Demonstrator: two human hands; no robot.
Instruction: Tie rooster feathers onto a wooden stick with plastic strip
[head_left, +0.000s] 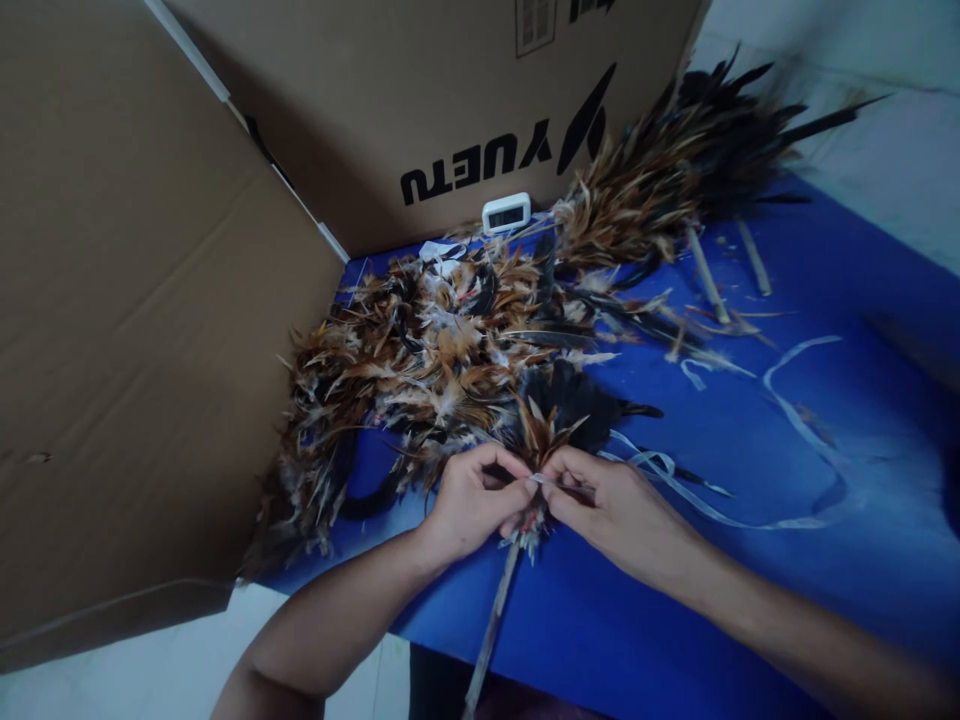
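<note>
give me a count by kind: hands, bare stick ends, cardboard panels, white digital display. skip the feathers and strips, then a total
Left and right hands: 2
Bare stick ends: 3
Cardboard panels: 2
White digital display: 1
Total: 8

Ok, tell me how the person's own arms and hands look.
The left hand and right hand are gloveless, with no ring showing. The left arm and right arm show no sleeve, watch or marking.
</note>
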